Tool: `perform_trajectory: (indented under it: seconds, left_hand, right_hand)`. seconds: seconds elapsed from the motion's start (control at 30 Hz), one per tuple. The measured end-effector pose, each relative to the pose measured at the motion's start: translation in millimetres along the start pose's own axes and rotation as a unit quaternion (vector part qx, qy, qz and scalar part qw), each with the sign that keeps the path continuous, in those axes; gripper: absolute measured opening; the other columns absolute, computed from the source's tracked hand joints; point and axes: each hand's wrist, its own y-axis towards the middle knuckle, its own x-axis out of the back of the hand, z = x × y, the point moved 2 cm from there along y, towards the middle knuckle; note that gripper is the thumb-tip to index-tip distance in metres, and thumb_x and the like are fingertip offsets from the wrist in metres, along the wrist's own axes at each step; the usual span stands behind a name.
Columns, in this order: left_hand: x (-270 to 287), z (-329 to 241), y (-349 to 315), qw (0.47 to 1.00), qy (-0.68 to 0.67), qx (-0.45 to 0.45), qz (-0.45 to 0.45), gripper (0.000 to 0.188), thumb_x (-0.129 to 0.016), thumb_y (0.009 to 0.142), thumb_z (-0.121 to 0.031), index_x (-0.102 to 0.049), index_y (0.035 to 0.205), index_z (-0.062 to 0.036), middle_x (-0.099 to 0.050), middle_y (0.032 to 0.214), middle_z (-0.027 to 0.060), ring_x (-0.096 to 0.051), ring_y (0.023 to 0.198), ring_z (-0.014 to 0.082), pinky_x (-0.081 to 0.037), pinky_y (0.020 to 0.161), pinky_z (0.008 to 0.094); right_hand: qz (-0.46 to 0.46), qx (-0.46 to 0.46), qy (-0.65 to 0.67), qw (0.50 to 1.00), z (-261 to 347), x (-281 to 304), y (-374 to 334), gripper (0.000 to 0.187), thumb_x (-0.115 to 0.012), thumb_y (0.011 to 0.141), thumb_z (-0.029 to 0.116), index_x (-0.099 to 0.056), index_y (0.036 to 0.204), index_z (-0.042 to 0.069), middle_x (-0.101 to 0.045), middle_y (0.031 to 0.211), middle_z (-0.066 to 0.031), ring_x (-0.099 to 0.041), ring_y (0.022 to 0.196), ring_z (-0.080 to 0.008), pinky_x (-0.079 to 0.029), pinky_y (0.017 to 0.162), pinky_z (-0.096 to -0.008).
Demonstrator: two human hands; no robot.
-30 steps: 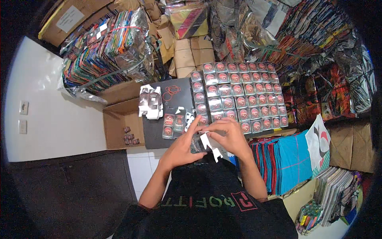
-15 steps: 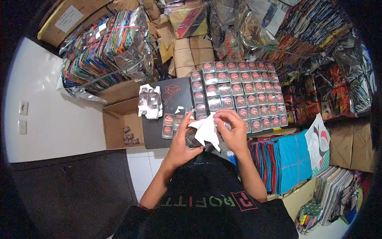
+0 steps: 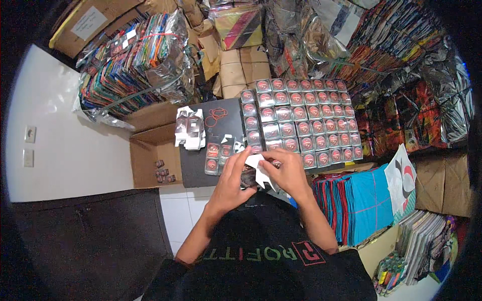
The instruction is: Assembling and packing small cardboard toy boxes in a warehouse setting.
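Just in front of my chest, both hands work on one small carton [image 3: 262, 175], dark outside with white inner flaps. My left hand [image 3: 228, 181] wraps round its dark side, fingers and thumb closed on it. From the other side my right hand [image 3: 291, 175] pinches a white flap between thumb and fingers. The carton's contents, if any, are hidden. Beyond my left hand lie several small dark packs with red labels [image 3: 213, 156]. Flattened cartons [image 3: 190, 133] are piled farther left, beside some red rubber bands [image 3: 215, 116].
Rows of small boxes with red round emblems [image 3: 306, 118] cover the right of the dark table [image 3: 193, 168]. An open cardboard box [image 3: 145, 168] with a few small pieces stands at left. Folded blue fabric [image 3: 369, 200] is stacked at right; wrapped bundles [image 3: 135, 65] line the back.
The white flaps, spread out before, are now folded in closer to the carton. My right hand has moved slightly down and left, nearer my left hand.
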Motion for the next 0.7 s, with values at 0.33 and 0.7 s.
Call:
perform_trajectory:
  seconds: [0.33, 0.7]
  left_hand:
    - [-5.1, 14.2, -9.7, 0.999, -0.004, -0.010, -0.035, 0.125, -0.093, 0.068, -0.008, -0.014, 0.165, -0.0065, -0.056, 0.143, 0.0238, -0.058, 0.132, 0.0399, -0.046, 0.113, 0.0464]
    - [-12.2, 52.9, -5.7, 0.845, -0.435, 0.241, -0.195, 0.083, -0.080, 0.093, -0.014, -0.028, 0.158, -0.0064, -0.047, 0.145, 0.0142, -0.051, 0.132, 0.0244, -0.046, 0.111, 0.0401]
  right_hand:
    - [0.065, -0.052, 0.079, 0.993, -5.3, 6.5, -0.7, 0.023, -0.076, 0.091, 0.013, -0.079, 0.110, 0.000, -0.079, 0.100, -0.0126, -0.075, 0.091, -0.0199, -0.057, 0.083, -0.0326]
    - [0.039, 0.111, 0.157, 0.981, 3.7, 10.5, -4.8, 0.038, -0.074, 0.086, 0.006, -0.068, 0.123, 0.002, -0.070, 0.123, -0.0132, -0.064, 0.122, -0.0280, -0.046, 0.109, -0.0405]
